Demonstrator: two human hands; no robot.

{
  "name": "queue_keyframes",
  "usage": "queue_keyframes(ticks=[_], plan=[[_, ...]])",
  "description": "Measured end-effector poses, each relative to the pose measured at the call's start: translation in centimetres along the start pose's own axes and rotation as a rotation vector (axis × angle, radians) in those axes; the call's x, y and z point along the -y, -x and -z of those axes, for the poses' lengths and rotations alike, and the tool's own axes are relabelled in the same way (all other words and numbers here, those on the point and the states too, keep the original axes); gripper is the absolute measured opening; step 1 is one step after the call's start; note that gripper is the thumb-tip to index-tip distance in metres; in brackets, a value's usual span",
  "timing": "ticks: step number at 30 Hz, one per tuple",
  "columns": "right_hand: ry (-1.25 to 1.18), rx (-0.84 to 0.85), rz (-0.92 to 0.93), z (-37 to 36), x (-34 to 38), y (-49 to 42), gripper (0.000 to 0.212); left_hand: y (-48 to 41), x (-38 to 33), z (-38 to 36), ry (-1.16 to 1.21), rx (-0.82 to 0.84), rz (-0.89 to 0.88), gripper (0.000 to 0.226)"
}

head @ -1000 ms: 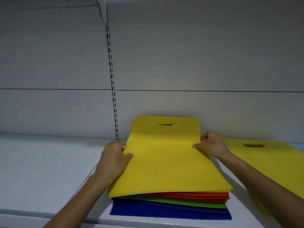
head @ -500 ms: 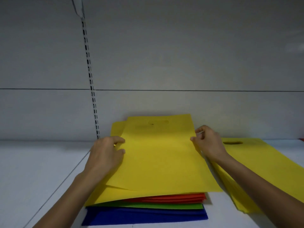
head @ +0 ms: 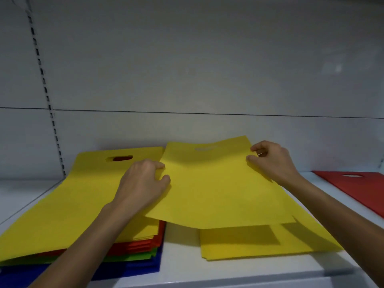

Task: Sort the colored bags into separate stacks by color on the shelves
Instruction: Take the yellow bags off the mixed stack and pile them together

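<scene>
Left hand [head: 143,183] and right hand [head: 272,161] pinch opposite edges of a yellow bag [head: 214,190] over the yellow stack [head: 259,248] on the shelf [head: 182,258].

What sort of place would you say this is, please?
Most likely a shop or stockroom fitted with retail shelving: a white shelf, a slotted upright in the plain back panel, and flat coloured bags with cut-out handles, in a mixed stack and a yellow stack.
</scene>
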State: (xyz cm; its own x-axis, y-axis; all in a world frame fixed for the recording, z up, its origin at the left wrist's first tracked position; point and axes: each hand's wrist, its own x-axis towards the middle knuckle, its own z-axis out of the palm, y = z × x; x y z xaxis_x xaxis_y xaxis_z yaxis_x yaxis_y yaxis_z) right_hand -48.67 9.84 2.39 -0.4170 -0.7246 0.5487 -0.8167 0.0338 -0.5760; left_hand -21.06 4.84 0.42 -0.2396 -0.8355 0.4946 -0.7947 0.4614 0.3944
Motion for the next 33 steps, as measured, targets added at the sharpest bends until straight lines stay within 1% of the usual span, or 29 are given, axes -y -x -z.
queue_keyframes(ticks=[4, 8, 14, 18, 21, 27, 33], plan=[[0.100, 0.075, 0.000, 2.8, -3.7, -0.5, 0.038, 0.5, -4.1, -1.9, -0.089, 0.037, -0.011, 0.041], [0.178, 0.175, 0.005, 4.4, -6.9, -0.6, 0.043, 1.6, -6.9, -4.6, -0.129, 0.070, -0.029, 0.040], [0.286, 0.326, 0.024, 4.4, -11.0, 0.6, 0.040, 3.8, -8.9, -8.3, -0.273, 0.141, -0.048, 0.030], [0.332, 0.414, -0.006, 3.8, -12.7, 1.4, 0.037, 4.8, -9.3, -9.4, -0.249, 0.179, -0.051, 0.025], [0.311, 0.434, -0.028, 3.3, -13.5, 1.7, 0.034, 5.2, -9.2, -9.7, -0.205, 0.194, -0.011, 0.025], [0.280, 0.461, -0.044, 2.6, -13.9, 2.2, 0.038, 5.4, -8.7, -9.9, -0.176, 0.230, 0.034, 0.025], [0.278, 0.477, -0.091, 2.2, -14.3, 2.2, 0.043, 5.6, -8.3, -10.0, -0.160, 0.268, 0.058, 0.035]])
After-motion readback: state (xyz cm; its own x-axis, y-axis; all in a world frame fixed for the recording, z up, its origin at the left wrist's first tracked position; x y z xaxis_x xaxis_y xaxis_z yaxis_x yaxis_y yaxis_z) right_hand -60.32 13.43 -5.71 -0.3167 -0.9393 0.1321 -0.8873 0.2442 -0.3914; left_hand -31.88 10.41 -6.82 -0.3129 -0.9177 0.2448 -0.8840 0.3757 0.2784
